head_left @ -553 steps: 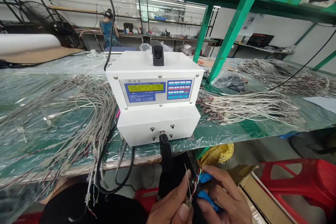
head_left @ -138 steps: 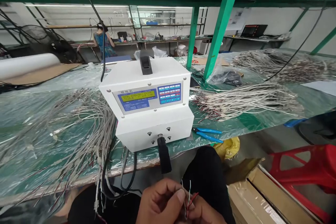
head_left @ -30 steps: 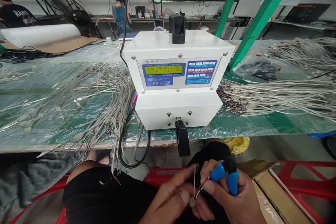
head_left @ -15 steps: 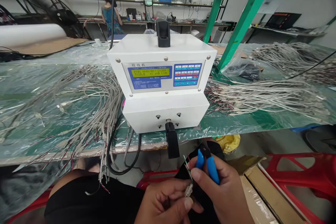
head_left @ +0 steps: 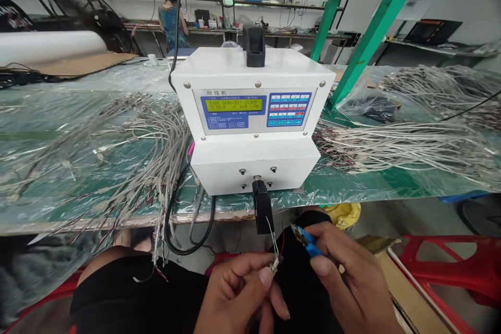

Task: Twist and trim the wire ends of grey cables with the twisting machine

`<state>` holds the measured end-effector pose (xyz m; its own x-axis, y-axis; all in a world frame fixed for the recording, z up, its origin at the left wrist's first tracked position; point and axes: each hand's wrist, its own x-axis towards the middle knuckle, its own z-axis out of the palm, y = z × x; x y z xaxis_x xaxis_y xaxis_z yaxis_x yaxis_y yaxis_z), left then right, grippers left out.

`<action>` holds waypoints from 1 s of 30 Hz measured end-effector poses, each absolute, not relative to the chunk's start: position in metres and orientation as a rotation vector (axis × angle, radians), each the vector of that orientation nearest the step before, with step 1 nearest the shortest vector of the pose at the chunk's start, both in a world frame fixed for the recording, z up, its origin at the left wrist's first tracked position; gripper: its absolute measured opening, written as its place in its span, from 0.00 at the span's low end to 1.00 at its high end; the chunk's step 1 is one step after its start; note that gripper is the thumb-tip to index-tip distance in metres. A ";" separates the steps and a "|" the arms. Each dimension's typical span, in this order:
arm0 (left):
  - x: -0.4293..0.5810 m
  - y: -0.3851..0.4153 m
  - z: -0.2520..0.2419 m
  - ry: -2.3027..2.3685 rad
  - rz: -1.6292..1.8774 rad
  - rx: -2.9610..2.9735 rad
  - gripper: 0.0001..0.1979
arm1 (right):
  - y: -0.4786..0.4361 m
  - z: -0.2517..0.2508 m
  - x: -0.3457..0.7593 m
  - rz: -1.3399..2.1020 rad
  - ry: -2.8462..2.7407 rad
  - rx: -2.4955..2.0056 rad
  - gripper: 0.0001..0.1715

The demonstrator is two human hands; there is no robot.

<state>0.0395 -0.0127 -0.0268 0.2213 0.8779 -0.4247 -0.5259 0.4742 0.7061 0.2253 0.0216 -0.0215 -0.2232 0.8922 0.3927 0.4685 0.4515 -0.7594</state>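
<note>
Near centre: the left hand [head_left: 235, 292] pinches the stripped end of a thin grey cable [head_left: 274, 265] between thumb and forefinger, its fine bare strands [head_left: 270, 232] pointing up. Just to the right, the right hand [head_left: 352, 282] is closed around small blue-handled cutters [head_left: 305, 237], whose tip points left toward the strands without touching them. The two hands are near each other but apart. Directly beyond the strands, a black clamp head [head_left: 262, 211] hangs from the front shaft of a white box-shaped machine [head_left: 254, 162] with a lit display and blue keypad. The machine stands on a green film-covered bench [head_left: 391, 182], between a loose grey cable heap [head_left: 148, 151] at left and a straighter grey cable bundle [head_left: 410, 143] at right.
</note>
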 end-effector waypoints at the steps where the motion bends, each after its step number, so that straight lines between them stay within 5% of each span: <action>1: 0.039 -0.013 -0.028 0.904 1.034 0.462 0.14 | 0.023 -0.018 0.232 0.463 -1.981 -1.124 0.18; 6: 0.038 -0.013 -0.043 0.790 1.092 0.476 0.12 | 0.028 -0.009 0.253 -0.006 -2.244 -1.095 0.19; 22: 0.033 -0.014 -0.055 0.486 1.209 0.438 0.02 | 0.028 -0.012 0.245 -0.030 -2.172 -1.074 0.24; 30: 0.031 -0.016 -0.053 0.728 1.169 0.611 0.14 | 0.026 -0.011 0.240 -0.224 -2.248 -1.009 0.26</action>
